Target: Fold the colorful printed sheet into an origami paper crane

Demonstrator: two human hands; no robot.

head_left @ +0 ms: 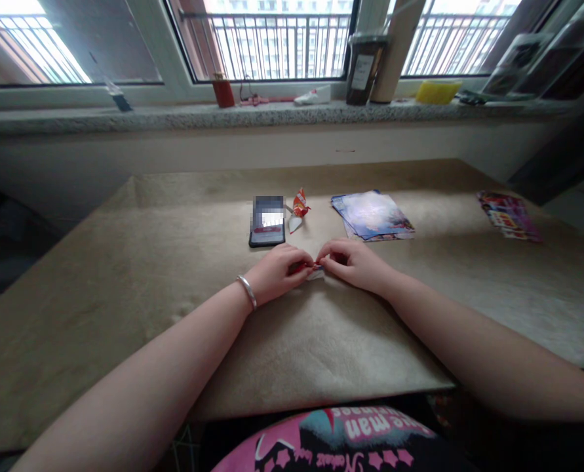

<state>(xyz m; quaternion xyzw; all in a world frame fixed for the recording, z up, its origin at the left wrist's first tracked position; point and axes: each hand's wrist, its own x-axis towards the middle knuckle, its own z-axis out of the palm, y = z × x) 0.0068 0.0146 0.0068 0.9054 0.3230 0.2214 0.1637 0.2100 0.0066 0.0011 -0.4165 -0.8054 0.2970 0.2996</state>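
Observation:
My left hand (282, 270), with a silver bangle at the wrist, is closed, fingertips pinched together. It grips a small red, white and blue piece that looks like folded paper (316, 274). From the other side, my right hand (353, 263) pinches the same piece, so both sets of fingertips nearly meet low over the table. Most of the piece is hidden by the fingers. Just beyond my left hand lies a phone (271, 235) with a lit screen. Beside it is a small orange-red folded paper shape (299, 208) with a white part.
A stack of shiny printed sheets (373, 216) lies beyond my right hand. Other colourful printed sheets (509, 216) are at the far right of the cloth-covered table (99, 282). On the stone windowsill stand a red container (223, 92), a dark lidded jar (363, 72) and a yellow sponge-like block (438, 92).

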